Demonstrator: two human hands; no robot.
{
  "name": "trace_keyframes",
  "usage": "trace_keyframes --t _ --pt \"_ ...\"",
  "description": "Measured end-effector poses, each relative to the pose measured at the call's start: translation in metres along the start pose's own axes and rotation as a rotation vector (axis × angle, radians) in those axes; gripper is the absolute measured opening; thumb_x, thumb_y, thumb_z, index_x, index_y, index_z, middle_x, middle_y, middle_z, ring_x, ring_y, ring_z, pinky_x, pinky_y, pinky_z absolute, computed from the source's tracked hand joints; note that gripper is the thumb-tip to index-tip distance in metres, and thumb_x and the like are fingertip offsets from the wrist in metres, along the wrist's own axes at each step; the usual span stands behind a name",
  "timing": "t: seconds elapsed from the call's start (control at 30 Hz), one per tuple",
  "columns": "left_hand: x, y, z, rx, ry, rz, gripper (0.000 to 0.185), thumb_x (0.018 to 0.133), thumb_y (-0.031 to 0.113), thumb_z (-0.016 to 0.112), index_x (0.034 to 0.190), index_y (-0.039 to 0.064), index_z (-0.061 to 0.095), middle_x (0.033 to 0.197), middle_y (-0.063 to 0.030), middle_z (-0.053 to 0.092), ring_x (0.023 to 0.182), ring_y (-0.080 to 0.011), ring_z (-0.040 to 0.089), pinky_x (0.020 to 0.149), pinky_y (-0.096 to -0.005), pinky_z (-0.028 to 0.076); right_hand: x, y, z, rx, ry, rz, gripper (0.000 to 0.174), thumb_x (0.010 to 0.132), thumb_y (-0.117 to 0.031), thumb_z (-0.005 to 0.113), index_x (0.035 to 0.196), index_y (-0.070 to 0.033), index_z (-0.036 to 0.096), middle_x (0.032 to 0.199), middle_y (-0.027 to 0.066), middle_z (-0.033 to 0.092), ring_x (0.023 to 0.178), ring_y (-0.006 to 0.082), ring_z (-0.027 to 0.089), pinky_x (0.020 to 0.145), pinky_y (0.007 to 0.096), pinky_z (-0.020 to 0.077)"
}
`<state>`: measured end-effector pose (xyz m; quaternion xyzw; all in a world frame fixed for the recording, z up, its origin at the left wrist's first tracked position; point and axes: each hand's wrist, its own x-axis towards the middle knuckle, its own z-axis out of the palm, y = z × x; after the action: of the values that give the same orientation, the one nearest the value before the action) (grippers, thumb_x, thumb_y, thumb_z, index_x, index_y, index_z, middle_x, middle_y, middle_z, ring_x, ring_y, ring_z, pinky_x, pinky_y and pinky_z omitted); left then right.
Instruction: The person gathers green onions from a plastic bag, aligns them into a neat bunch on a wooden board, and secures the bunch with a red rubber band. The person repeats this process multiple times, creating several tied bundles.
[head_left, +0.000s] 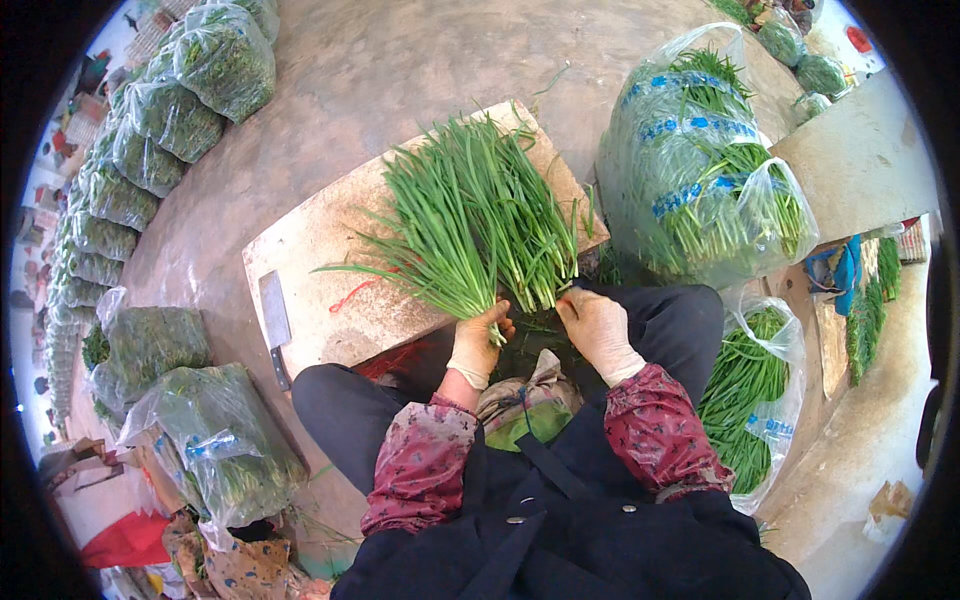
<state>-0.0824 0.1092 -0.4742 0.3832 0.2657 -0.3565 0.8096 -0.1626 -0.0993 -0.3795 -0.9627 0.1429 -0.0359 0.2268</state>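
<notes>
My left hand (478, 341), in a pale thin glove, is closed around the stem ends of a bunch of garlic chives (442, 240). The leaves fan out up and left over the board. To its right a second pile of chives (517, 210) lies on the wooden board (322, 255), cut ends hanging at the near edge. At those ends is my right hand (596, 330), gloved too, its thumb and fingertips pinched together at a stem; whether they grip it I cannot tell. A cleaver (274, 315) with a black handle lies along the board's left edge. Red string (356, 291) sits partly under the leaves.
A tall plastic bag of chives (675, 165) stands at the right, with another open bag (750, 390) below it. Filled clear bags (225, 60) line the left side. Two more packed bags (217, 435) rest near my left knee. A cloth bundle (525, 405) lies between my legs.
</notes>
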Motion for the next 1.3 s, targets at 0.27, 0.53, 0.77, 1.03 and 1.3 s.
trace_keyframes --t 0.27,0.53,0.77,1.03,1.3 --pt "0.004 -0.016 0.013 -0.02 0.006 -0.007 0.017 0.101 0.02 0.063 0.111 0.007 0.068 0.106 -0.0077 0.073 0.105 -0.0271 0.071 0.094 -0.0498 0.056 0.035 -0.032 0.036 0.013 0.138 -0.166 0.027 0.091 -0.035 0.076 0.089 -0.009 0.068 0.079 0.012 0.071 0.074 0.0353 0.073 0.062 0.0465 0.0565" --pt "0.014 -0.019 0.015 -0.227 -0.084 -0.082 0.012 0.097 0.021 0.067 0.104 0.012 0.068 0.099 -0.0038 0.071 0.099 -0.0275 0.069 0.1 -0.0594 0.053 0.055 -0.031 0.051 -0.132 0.052 0.008 0.02 0.089 -0.029 0.073 0.091 -0.01 0.068 0.081 0.0126 0.074 0.075 0.0354 0.075 0.064 0.048 0.0581" --pt "0.014 -0.022 0.02 -0.235 -0.073 -0.051 0.015 0.099 0.019 0.069 0.112 0.012 0.07 0.106 -0.003 0.074 0.103 -0.0267 0.069 0.102 -0.0568 0.053 0.027 -0.032 0.034 0.098 0.098 -0.013 0.016 0.09 -0.026 0.072 0.095 -0.011 0.07 0.082 0.0135 0.074 0.075 0.038 0.073 0.065 0.0497 0.0564" --pt "0.029 -0.032 0.022 -0.178 -0.164 0.101 0.027 0.098 0.016 0.076 0.122 0.008 0.068 0.115 -0.0076 0.075 0.108 -0.026 0.069 0.095 -0.0426 0.057 0.018 -0.032 0.04 0.186 0.017 -0.171 0.025 0.089 -0.032 0.077 0.104 -0.012 0.075 0.09 0.0133 0.075 0.081 0.0378 0.074 0.068 0.0484 0.0572" --pt "0.018 -0.014 0.025 -0.237 -0.066 -0.145 0.011 0.101 0.015 0.067 0.109 0.008 0.066 0.098 -0.0065 0.075 0.088 -0.0248 0.072 0.082 -0.0413 0.06 0.024 -0.023 0.016 0.08 -0.007 0.2 0.03 0.097 -0.038 0.072 0.102 -0.008 0.077 0.086 0.0142 0.077 0.082 0.0373 0.075 0.074 0.047 0.0586"
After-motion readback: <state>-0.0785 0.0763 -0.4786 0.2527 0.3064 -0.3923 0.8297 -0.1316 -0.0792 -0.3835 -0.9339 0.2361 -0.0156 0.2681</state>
